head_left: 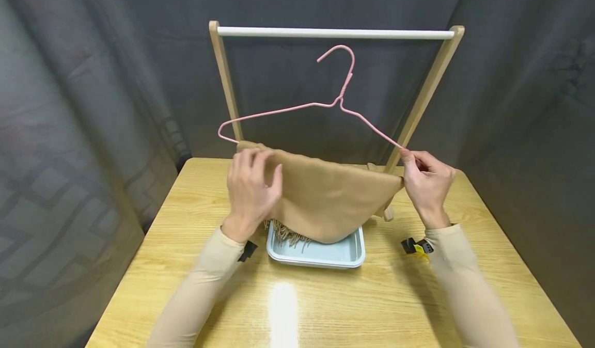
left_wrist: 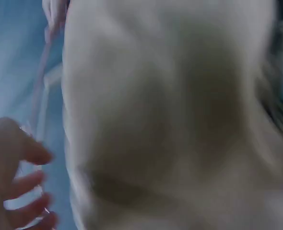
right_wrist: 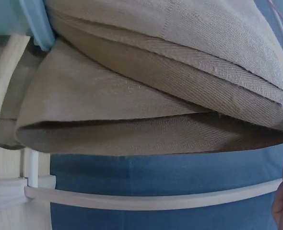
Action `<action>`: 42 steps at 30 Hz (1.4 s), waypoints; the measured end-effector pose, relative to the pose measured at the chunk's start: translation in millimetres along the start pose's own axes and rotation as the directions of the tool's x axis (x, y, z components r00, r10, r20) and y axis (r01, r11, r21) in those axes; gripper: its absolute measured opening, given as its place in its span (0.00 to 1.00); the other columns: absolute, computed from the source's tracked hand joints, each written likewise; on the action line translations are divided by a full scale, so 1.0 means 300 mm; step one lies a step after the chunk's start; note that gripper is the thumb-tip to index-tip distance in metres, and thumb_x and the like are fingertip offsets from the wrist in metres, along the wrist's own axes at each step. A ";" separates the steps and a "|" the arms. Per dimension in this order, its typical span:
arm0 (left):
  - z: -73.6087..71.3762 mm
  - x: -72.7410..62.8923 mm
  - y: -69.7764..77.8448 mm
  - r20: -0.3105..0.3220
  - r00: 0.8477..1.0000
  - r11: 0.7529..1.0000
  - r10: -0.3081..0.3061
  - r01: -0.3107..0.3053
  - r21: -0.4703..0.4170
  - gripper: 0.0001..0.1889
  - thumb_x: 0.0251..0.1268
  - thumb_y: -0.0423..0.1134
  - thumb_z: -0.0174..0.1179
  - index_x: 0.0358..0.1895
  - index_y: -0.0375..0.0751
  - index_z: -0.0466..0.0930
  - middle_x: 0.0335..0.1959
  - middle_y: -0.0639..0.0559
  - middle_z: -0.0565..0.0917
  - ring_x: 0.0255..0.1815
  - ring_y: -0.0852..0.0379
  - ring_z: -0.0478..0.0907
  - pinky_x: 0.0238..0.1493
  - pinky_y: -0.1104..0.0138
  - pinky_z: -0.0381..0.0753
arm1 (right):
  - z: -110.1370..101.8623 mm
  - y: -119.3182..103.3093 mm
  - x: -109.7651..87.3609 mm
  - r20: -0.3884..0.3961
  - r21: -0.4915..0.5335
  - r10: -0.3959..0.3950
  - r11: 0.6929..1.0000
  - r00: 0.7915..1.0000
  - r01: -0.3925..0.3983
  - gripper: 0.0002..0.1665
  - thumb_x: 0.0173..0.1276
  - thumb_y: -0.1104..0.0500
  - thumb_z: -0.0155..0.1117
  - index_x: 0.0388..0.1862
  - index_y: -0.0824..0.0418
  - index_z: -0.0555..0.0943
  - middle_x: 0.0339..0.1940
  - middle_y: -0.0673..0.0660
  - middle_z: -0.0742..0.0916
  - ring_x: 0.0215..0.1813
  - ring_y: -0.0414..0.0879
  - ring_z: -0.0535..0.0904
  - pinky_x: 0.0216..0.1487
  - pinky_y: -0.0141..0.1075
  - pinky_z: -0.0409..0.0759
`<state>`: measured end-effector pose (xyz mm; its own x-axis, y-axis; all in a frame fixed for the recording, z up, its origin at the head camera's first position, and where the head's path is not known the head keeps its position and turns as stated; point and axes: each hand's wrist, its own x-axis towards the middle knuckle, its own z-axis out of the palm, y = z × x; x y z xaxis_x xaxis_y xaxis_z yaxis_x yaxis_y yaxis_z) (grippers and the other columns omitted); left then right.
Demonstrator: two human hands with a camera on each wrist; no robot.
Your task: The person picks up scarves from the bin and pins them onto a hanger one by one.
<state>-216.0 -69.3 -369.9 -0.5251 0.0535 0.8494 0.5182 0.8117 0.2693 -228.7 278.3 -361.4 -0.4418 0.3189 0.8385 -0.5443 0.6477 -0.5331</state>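
Note:
A tan fringed scarf [head_left: 334, 198] drapes over the lower bar of a pink wire clothes hanger [head_left: 279, 111], whose hook points up. My right hand [head_left: 427, 183] pinches the hanger's right corner, with the scarf's edge right at the fingers. Near the scarf's upper left, my left hand [head_left: 251, 193] is slightly blurred, its fingers loosely bent. The left wrist view shows the left fingers [left_wrist: 26, 187] apart from the cloth, holding nothing. Layered folds of scarf [right_wrist: 132, 96] hang beside the right hand in the right wrist view. The scarf's fringe [head_left: 290, 234] trails into a light blue tray [head_left: 316, 261].
Behind the hanger stands a rack with a white rod [head_left: 334, 33] and wooden posts [head_left: 425, 100]. The tray sits on a wooden table [head_left: 223, 296]. Grey curtains [head_left: 69, 157] surround the table's back and sides.

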 end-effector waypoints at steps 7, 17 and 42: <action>0.119 0.039 0.230 0.325 0.876 0.914 0.357 -0.399 0.071 0.24 0.74 0.52 0.65 0.68 0.47 0.81 0.62 0.50 0.86 0.63 0.49 0.81 0.68 0.52 0.77 | 0.007 -0.009 -0.005 -0.018 0.018 0.008 1.000 1.000 -0.007 0.10 0.65 0.68 0.77 0.24 0.70 0.89 0.16 0.30 0.74 0.18 0.25 0.63 0.24 0.21 0.57; 0.226 0.110 0.275 0.394 0.818 0.903 0.420 -0.421 -0.091 0.16 0.79 0.58 0.60 0.54 0.59 0.92 0.38 0.61 0.93 0.38 0.58 0.88 0.46 0.64 0.81 | 0.022 -0.029 -0.022 0.026 0.064 -0.004 0.998 1.000 0.002 0.10 0.65 0.67 0.78 0.24 0.68 0.90 0.15 0.38 0.76 0.18 0.26 0.64 0.24 0.22 0.57; 0.197 0.219 0.193 0.616 0.766 0.976 0.183 -0.066 -0.208 0.16 0.81 0.58 0.58 0.49 0.57 0.93 0.35 0.64 0.89 0.31 0.62 0.82 0.32 0.65 0.79 | 0.047 -0.048 -0.040 0.052 0.142 -0.067 0.988 0.996 0.059 0.08 0.68 0.65 0.75 0.29 0.66 0.93 0.16 0.47 0.82 0.18 0.28 0.66 0.24 0.22 0.59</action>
<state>-260.3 15.4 -325.3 -0.7230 0.5479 0.4208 0.6810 0.6677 0.3008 -225.7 255.4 -365.5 -0.4408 0.2386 0.8653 -0.6652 0.5605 -0.4934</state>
